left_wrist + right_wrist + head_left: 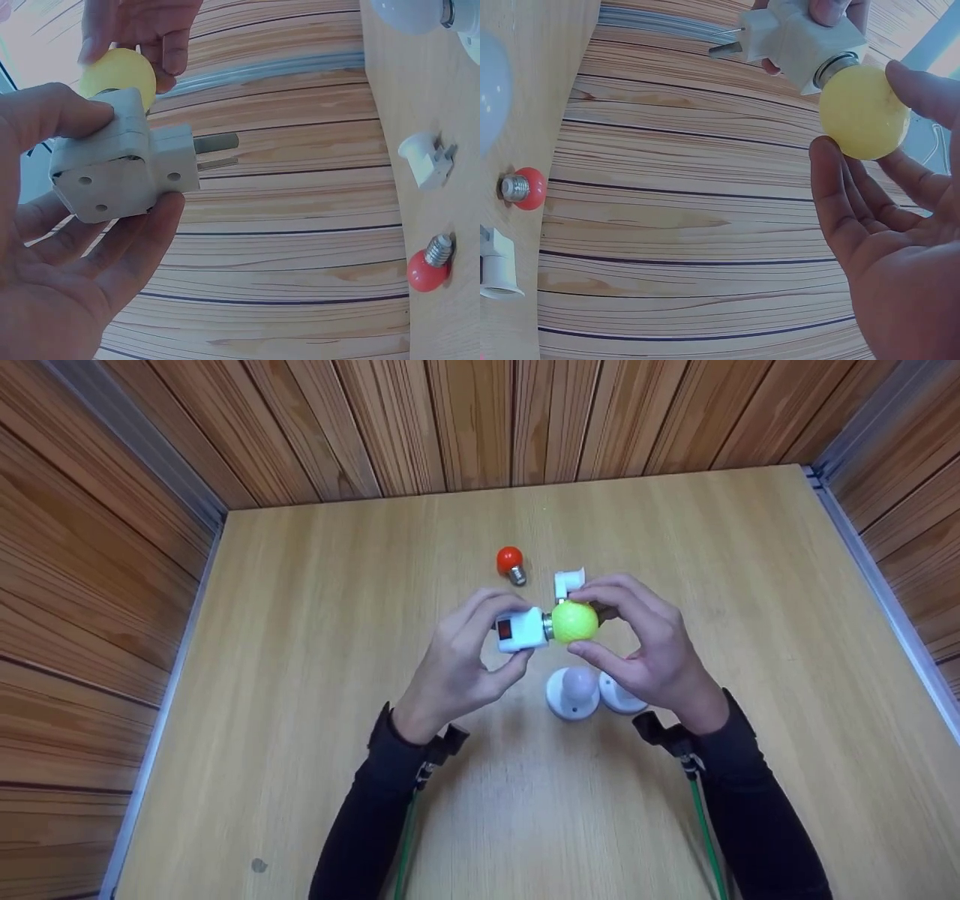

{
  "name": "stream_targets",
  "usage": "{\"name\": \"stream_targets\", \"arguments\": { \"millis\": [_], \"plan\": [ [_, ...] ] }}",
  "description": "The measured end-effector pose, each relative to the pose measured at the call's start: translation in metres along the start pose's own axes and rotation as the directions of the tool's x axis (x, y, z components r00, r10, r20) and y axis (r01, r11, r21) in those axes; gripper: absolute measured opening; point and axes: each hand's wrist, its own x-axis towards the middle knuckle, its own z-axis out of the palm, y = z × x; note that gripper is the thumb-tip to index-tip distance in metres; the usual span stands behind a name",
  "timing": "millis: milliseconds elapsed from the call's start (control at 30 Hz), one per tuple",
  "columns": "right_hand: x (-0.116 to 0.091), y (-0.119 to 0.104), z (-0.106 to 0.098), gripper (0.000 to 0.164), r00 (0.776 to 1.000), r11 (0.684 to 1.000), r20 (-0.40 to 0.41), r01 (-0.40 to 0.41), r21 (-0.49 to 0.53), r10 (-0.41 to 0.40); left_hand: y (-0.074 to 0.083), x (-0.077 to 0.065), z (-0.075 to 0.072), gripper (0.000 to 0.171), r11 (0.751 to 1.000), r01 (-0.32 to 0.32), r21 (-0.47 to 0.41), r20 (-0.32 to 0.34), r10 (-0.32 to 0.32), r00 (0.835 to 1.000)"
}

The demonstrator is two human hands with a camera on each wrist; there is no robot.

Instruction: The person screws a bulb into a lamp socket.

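Above the table my left hand grips a white plug-in lamp socket between thumb and fingers. Its two metal prongs stick out sideways in the left wrist view, and a dark red switch shows on it from above. My right hand holds a yellow light bulb by its round glass, thumb on one side and fingers on the other. The bulb's metal screw base sits at the socket's mouth, a strip of its metal still visible.
Beyond the hands a red bulb lies on the table, with another white plug-in socket to its right. Closer in stand a round white base with a pale bulb and a second white base. Wooden walls border the table.
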Motion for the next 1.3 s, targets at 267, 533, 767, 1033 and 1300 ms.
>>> {"name": "stream_targets", "arguments": {
  "millis": [267, 533, 767, 1033, 1300],
  "plan": [
    [-0.0013, -0.0007, 0.0002, 0.046, 0.998, 0.998, -0.004, -0.062, 0.006, 0.062, -0.0016, -0.0010, 0.0033, 0.044, 1.000, -0.005, 0.009, 0.014, 0.005, 1.000],
    [-0.0007, -0.0027, 0.0013, 0.040, 0.994, 0.994, -0.003, -0.107, 0.011, 0.107, -0.0016, -0.0017, 0.0036, 0.044, 1.000, -0.002, 0.017, 0.021, 0.002, 1.000],
    [-0.0004, -0.0031, 0.0014, 0.041, 0.993, 0.993, -0.001, -0.114, 0.003, 0.114, -0.0013, -0.0016, 0.0029, 0.044, 0.999, -0.010, 0.031, 0.025, 0.009, 1.000],
    [0.0003, -0.0031, 0.0028, 0.047, 0.997, 0.997, -0.030, -0.074, 0.031, 0.075, -0.0006, -0.0016, 0.0019, 0.042, 1.000, -0.023, 0.016, 0.030, 0.023, 0.999],
    [-0.0004, -0.0016, 0.0022, 0.044, 0.999, 0.998, -0.046, 0.004, 0.057, -0.001, 0.0001, -0.0012, 0.0008, 0.043, 1.000, -0.010, -0.007, 0.028, 0.011, 1.000]
  ]
}}
